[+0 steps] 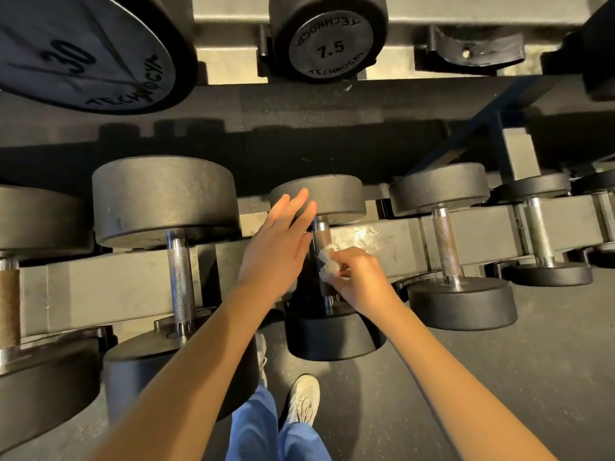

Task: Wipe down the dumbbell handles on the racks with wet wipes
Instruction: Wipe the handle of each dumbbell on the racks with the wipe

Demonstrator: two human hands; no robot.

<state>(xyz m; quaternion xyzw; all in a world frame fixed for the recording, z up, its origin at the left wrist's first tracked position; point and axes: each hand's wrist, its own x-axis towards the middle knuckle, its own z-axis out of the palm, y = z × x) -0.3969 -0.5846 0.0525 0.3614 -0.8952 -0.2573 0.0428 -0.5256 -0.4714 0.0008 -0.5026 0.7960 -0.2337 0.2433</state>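
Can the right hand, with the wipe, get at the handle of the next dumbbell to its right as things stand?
Probably yes. The right hand holds the wipe at the middle handle; the next handle lies bare just beside it, with only the rack beam between and nothing over it.

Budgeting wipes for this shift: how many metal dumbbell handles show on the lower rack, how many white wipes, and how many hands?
Metal dumbbell handles, lower rack: 5 (a sixth at the right edge is unclear)
Crumpled white wet wipe: 1
Bare hands: 2, left hand, right hand
Total: 8
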